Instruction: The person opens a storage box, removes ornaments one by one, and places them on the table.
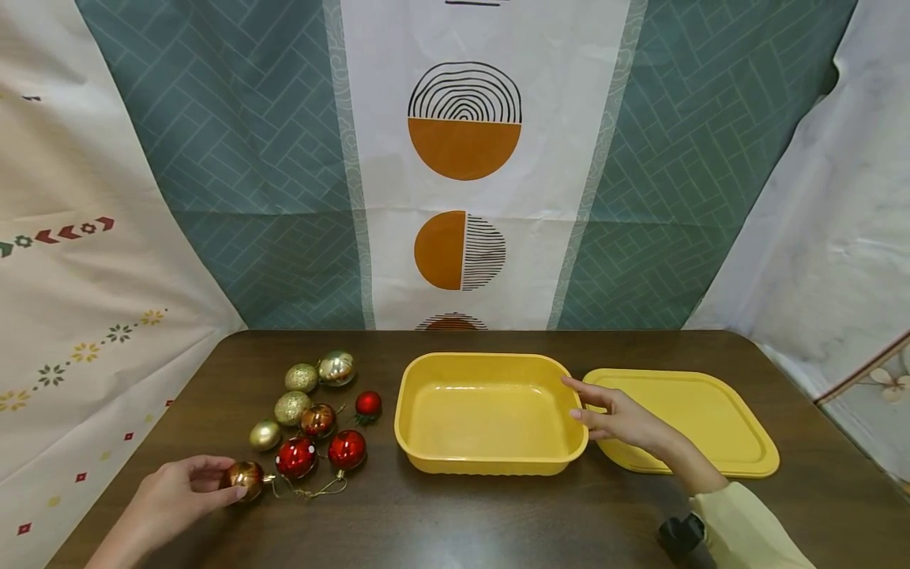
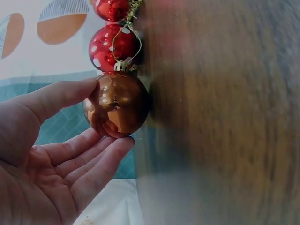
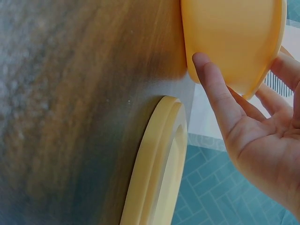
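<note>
Low at the left of the table, my left hand (image 1: 181,490) pinches a shiny brown Christmas ball (image 2: 117,104) between thumb and fingertips. Its gold cap and string loop point toward the other balls. A red ball with white dots (image 1: 295,457) lies just beyond it, beside a plain red ball (image 1: 347,450) and another brown ball (image 1: 318,421). My right hand (image 1: 618,415) rests loosely on the right end of an empty yellow box (image 1: 490,466). Its fingers are nearly straight; some tips reach over the rim, and one finger (image 3: 211,79) touches the outer wall.
Several gold balls (image 1: 292,408) lie at the back of the group, and a small red ball (image 1: 368,404) with green trim lies nearer the box. A flat yellow lid (image 1: 700,419) lies on the table right of the box. Patterned cloth (image 1: 270,158) hangs behind the table.
</note>
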The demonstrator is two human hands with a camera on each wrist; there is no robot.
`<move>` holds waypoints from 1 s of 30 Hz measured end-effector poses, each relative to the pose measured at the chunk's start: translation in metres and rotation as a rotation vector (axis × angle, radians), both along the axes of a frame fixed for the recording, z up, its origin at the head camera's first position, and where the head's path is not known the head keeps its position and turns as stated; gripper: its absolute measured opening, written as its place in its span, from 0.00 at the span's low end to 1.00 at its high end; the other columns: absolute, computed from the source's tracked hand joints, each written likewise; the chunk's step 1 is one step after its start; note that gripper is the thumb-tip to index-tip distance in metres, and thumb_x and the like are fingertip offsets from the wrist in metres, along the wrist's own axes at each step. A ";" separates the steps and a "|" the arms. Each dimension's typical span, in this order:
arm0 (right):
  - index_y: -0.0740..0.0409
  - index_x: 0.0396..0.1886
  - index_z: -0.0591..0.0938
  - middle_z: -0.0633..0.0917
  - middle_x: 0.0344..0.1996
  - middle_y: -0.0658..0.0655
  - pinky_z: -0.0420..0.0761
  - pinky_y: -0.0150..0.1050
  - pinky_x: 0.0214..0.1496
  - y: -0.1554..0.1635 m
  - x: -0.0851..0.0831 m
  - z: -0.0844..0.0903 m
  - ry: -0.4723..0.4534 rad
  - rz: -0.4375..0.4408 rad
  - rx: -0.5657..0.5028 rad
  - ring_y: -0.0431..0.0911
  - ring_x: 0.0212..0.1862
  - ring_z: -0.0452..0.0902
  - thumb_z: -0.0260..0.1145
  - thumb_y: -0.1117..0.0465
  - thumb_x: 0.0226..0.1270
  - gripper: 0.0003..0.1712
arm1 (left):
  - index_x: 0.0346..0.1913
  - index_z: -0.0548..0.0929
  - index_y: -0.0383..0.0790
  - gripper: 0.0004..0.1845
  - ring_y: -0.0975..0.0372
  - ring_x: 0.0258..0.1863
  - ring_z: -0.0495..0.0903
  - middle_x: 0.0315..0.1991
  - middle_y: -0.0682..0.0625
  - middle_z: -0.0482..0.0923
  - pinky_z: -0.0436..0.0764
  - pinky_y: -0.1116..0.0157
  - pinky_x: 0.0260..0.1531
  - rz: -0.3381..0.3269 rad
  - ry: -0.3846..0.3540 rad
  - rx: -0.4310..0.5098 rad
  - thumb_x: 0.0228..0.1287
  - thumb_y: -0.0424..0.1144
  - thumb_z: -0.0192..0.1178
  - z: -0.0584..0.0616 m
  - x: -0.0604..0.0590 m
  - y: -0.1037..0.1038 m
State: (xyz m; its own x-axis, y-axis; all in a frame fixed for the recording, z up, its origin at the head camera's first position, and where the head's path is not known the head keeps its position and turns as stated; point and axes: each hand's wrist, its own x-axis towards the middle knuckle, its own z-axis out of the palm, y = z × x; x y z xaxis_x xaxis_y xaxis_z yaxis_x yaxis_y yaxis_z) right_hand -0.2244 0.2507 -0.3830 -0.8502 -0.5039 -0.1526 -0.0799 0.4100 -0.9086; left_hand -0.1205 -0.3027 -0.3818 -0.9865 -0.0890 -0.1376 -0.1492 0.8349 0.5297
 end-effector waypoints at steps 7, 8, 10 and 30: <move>0.61 0.70 0.52 0.56 0.63 0.77 0.79 0.44 0.44 0.000 0.000 -0.001 0.006 0.006 -0.021 0.61 0.55 0.71 0.57 0.55 0.66 0.39 | 0.45 0.79 0.29 0.29 0.55 0.35 0.82 0.36 0.41 0.82 0.78 0.56 0.34 -0.002 0.005 -0.009 0.49 0.51 0.67 0.000 -0.002 0.002; 0.61 0.70 0.52 0.56 0.63 0.77 0.79 0.44 0.44 0.000 0.000 -0.001 0.006 0.005 -0.019 0.61 0.55 0.71 0.57 0.55 0.66 0.38 | 0.45 0.79 0.29 0.29 0.55 0.35 0.82 0.36 0.41 0.82 0.78 0.56 0.34 -0.001 0.006 -0.010 0.48 0.51 0.67 0.000 -0.002 0.003; 0.61 0.70 0.52 0.56 0.63 0.77 0.79 0.44 0.44 0.000 0.000 -0.001 0.004 0.003 -0.014 0.60 0.56 0.71 0.57 0.55 0.66 0.39 | 0.45 0.79 0.29 0.29 0.54 0.36 0.82 0.37 0.41 0.82 0.78 0.56 0.34 -0.001 0.006 -0.012 0.49 0.51 0.67 0.000 -0.002 0.003; 0.61 0.69 0.56 0.60 0.63 0.74 0.78 0.42 0.46 0.004 -0.003 0.006 0.101 -0.017 -0.005 0.63 0.59 0.67 0.57 0.55 0.66 0.36 | 0.51 0.77 0.30 0.31 0.62 0.34 0.82 0.43 0.38 0.81 0.78 0.63 0.34 -0.027 0.229 -0.026 0.51 0.52 0.66 0.031 0.000 0.011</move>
